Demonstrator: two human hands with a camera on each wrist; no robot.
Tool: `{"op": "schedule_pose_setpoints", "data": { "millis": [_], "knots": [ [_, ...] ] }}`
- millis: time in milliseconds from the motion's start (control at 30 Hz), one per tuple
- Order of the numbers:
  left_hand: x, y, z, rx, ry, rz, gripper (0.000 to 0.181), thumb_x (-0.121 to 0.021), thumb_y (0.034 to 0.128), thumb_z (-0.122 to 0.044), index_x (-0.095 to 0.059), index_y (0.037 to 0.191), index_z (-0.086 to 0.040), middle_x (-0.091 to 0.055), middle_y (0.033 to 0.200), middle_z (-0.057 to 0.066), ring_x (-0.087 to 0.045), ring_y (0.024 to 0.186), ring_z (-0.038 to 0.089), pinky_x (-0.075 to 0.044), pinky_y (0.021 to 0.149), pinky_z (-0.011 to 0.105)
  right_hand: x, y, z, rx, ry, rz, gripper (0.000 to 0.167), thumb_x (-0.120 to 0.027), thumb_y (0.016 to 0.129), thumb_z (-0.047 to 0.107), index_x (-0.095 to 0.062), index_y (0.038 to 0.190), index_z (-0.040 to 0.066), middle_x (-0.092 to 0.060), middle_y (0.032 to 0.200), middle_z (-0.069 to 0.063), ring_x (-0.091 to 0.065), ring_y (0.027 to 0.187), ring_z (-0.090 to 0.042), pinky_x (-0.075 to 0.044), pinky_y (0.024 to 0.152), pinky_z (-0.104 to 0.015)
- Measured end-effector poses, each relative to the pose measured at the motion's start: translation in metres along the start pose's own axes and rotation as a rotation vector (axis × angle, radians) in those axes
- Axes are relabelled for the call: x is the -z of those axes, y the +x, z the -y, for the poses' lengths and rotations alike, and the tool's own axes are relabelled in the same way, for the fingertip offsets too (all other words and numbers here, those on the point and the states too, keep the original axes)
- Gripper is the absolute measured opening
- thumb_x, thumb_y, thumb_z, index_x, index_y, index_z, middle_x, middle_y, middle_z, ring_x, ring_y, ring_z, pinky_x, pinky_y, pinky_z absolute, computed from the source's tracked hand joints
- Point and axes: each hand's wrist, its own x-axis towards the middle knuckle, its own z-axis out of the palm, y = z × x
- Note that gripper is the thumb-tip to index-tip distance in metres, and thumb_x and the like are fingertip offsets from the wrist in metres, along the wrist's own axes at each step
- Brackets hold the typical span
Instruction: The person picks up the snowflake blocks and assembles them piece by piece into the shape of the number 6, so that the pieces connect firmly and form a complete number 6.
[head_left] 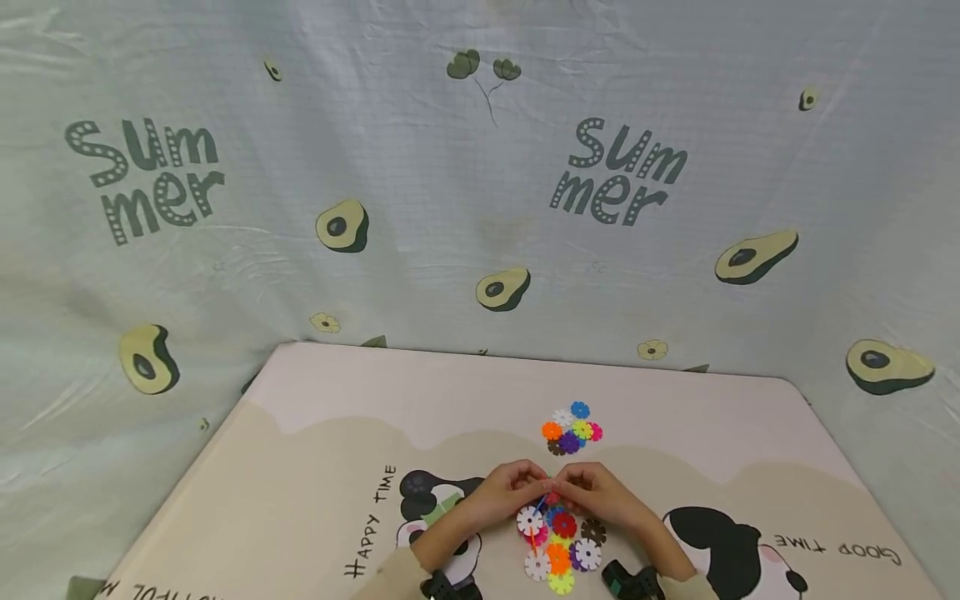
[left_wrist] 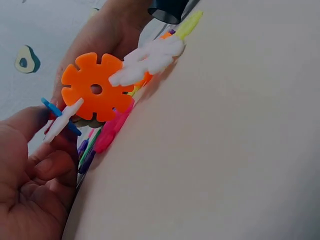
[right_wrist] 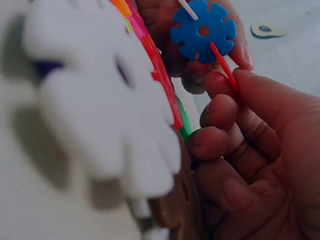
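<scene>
My right hand [right_wrist: 260,150] pinches a red notched plastic disc [right_wrist: 225,67] between thumb and forefinger. The red disc's edge sits in a slot of a blue notched disc [right_wrist: 203,31], and a white disc [left_wrist: 63,121] crosses the blue one on its other side. My left hand [left_wrist: 30,175] holds the blue disc by its edge, fingertips close to the right hand's; its exact grip is partly hidden. An orange disc [left_wrist: 92,102] and another white disc [left_wrist: 150,60] hang on below, linked in a chain. Both hands meet over the table in the head view.
Loose notched discs lie just under the hands, among them a brown disc [head_left: 593,532] and a yellow disc [head_left: 561,582]. Farther back is a small pile with an orange disc [head_left: 552,431]. A printed cloth [head_left: 420,167] hangs behind the table [head_left: 300,500].
</scene>
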Motion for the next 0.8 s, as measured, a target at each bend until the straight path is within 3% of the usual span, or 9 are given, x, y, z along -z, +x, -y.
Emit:
{"op": "schedule_pose_setpoints", "data": {
  "millis": [267,333,500,800],
  "knots": [
    [0.0003,0.0007,0.0036,-0.003,-0.026,0.004,0.021,-0.062,0.0967,-0.02,-0.067,0.102,0.0,-0.059,0.074,-0.002,-0.047,0.061,0.008,-0.04,0.057,0.016,0.0005,0.0021,-0.0013,-0.03,-0.046,-0.083,0.023,-0.054,0.101,0.017,-0.062,0.095,-0.004,-0.055,0.067,-0.012,-0.048,0.056,-0.008,-0.042,0.053,-0.018],
    [0.0009,0.001,0.004,0.004,-0.027,0.006,0.021,-0.062,0.0967,-0.021,-0.067,0.102,-0.001,-0.06,0.075,-0.002,-0.047,0.061,0.008,-0.039,0.057,0.017,0.001,0.0016,-0.0021,-0.018,-0.088,-0.105,0.018,-0.06,0.097,0.014,-0.064,0.102,-0.003,-0.058,0.075,-0.01,-0.048,0.059,-0.007,-0.043,0.055,-0.018],
    [0.0016,0.0016,0.004,0.026,-0.048,0.0,0.022,-0.063,0.0963,-0.023,-0.068,0.102,-0.001,-0.061,0.076,-0.002,-0.047,0.06,0.009,-0.04,0.055,0.018,0.0017,0.0001,-0.0029,-0.026,-0.199,-0.135,0.027,-0.073,0.087,0.014,-0.069,0.111,0.002,-0.057,0.097,-0.009,-0.049,0.065,-0.008,-0.043,0.058,-0.018],
    [0.003,0.0016,0.0043,-0.008,-0.087,-0.021,0.021,-0.062,0.0953,-0.013,-0.064,0.102,0.007,-0.055,0.067,-0.003,-0.044,0.054,0.006,-0.039,0.051,0.015,-0.0056,0.0076,-0.0006,-0.028,-0.327,-0.235,0.028,-0.073,0.087,0.017,-0.068,0.111,0.004,-0.057,0.093,-0.005,-0.044,0.065,-0.007,-0.04,0.056,-0.019]
  ]
}}
